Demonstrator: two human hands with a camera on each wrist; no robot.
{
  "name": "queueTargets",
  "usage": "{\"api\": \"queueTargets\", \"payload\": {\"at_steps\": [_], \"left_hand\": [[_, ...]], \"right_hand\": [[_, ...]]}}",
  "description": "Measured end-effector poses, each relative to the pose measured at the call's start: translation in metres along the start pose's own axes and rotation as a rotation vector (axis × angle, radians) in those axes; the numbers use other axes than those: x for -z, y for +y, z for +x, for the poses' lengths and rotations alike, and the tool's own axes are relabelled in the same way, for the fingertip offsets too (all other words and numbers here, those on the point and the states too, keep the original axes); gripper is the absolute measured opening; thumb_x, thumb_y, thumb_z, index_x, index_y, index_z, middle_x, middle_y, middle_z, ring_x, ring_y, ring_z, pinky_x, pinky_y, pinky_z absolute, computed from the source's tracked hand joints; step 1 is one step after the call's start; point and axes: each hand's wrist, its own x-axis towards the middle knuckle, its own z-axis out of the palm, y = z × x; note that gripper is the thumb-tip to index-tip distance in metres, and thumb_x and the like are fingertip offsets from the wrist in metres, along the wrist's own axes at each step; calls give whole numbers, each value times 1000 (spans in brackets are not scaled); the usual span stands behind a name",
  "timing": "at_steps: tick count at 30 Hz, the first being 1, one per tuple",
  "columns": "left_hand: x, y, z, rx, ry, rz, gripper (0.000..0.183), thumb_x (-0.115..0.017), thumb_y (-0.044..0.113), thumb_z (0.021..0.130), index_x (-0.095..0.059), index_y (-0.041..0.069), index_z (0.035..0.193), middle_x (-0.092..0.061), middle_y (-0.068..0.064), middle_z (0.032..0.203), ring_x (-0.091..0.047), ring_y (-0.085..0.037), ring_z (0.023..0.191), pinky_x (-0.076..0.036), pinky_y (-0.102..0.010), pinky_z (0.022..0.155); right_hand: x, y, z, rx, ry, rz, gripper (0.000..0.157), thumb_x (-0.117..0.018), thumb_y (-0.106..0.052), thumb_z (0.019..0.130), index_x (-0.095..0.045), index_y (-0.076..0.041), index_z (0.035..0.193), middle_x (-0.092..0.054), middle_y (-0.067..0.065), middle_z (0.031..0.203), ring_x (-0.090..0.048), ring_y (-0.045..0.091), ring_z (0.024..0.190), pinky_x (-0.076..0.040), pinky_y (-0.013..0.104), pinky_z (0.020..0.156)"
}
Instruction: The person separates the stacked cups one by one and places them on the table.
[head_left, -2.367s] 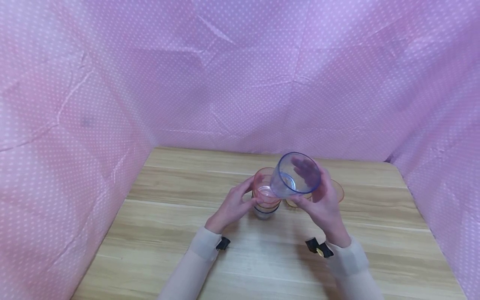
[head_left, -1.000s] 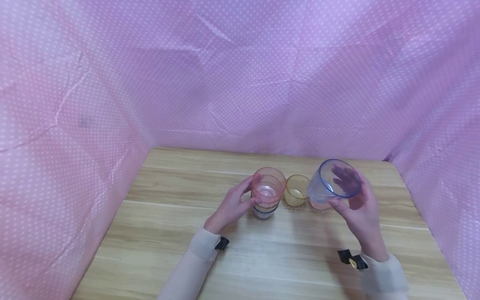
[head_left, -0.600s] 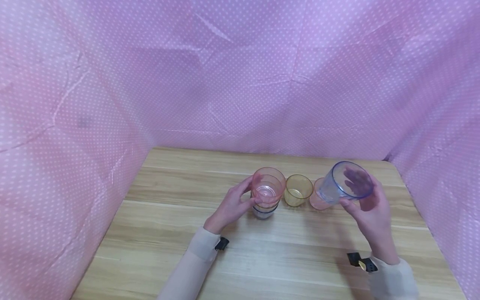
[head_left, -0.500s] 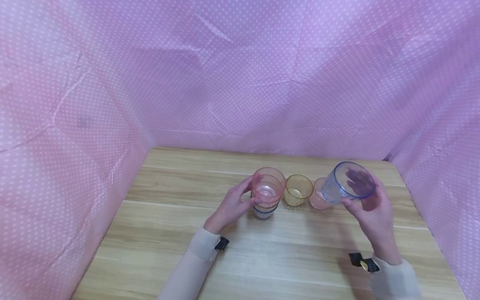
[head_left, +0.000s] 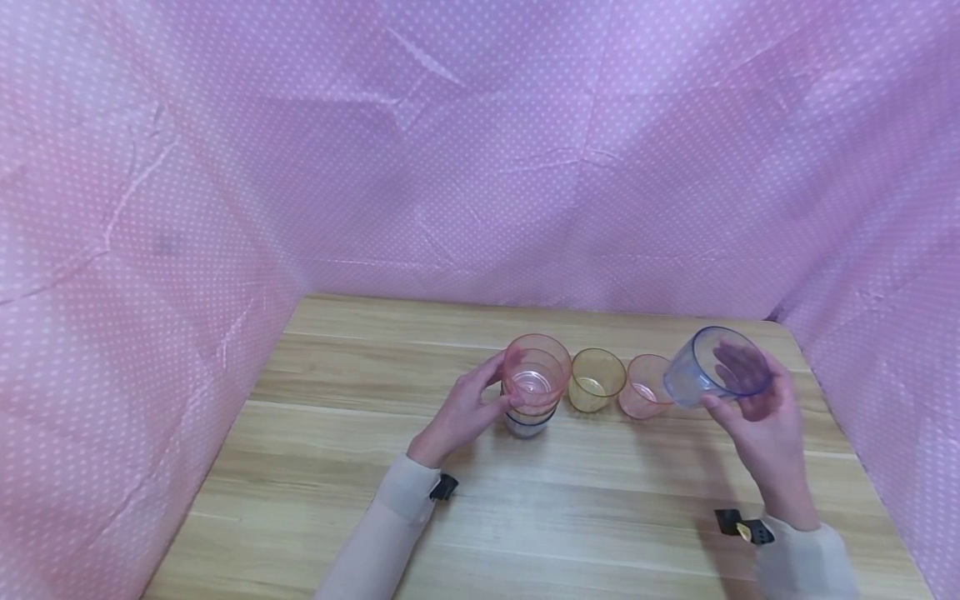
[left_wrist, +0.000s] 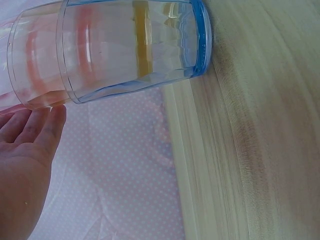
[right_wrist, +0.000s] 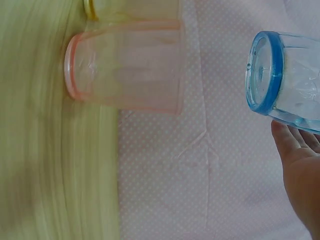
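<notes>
My left hand (head_left: pixel 467 417) grips the upper part of a stack of nested clear plastic cups standing on the table. A pink cup (head_left: pixel 546 375) is on top, a yellowish layer shows within, and a blue-tinted cup (head_left: pixel 527 427) forms the bottom. In the left wrist view, the stack's blue base (left_wrist: pixel 202 40) meets the wood. My right hand (head_left: pixel 772 442) holds another blue-tinted cup (head_left: pixel 688 379), tilted and raised, its mouth facing up toward the head camera. From the right wrist view, its thick blue base (right_wrist: pixel 274 72) hangs clear of the tabletop.
Between the hands, a yellow cup (head_left: pixel 596 383) and a single pink cup (head_left: pixel 643 390) stand upright side by side. They sit on a light wooden table (head_left: pixel 540 525). Pink dotted cloth (head_left: pixel 480 167) encloses the table's back and sides.
My right hand has carried the blue cup rightward from over the stack, past the yellow cup and beyond the pink one, uncovering both. My left hand stays on the stack.
</notes>
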Motion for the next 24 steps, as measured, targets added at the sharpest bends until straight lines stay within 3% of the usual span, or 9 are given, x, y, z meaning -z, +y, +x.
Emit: {"api": "queueTargets", "payload": {"at_steps": [6,15,24], "left_hand": [[0,1,0,-17,3,10,70,-74,20,98,-41,12,159,-54,-3,154,-58,-29,134,-45,-46,115],[1,0,1,-29,-2,21,75,-65,51,99,-41,12,159,-52,-8,155,-58,-31,134,-45,-47,115],[2,1,1,-22,-1,20,80,-62,57,98,-40,10,159,-51,-12,155,-59,-34,132,-47,-47,113]], "right_hand": [[7,0,-2,-34,56,-59,83,-52,45,72,-36,14,147,-52,27,146,-55,31,133,-46,30,113],[21,6,-5,-65,117,-70,89,-46,46,71,-35,6,151,-55,23,143,-58,28,131,-47,29,112],[32,9,-8,-137,204,-134,92,-48,45,72,-36,3,152,-57,15,138,-60,21,125,-50,24,107]]}}
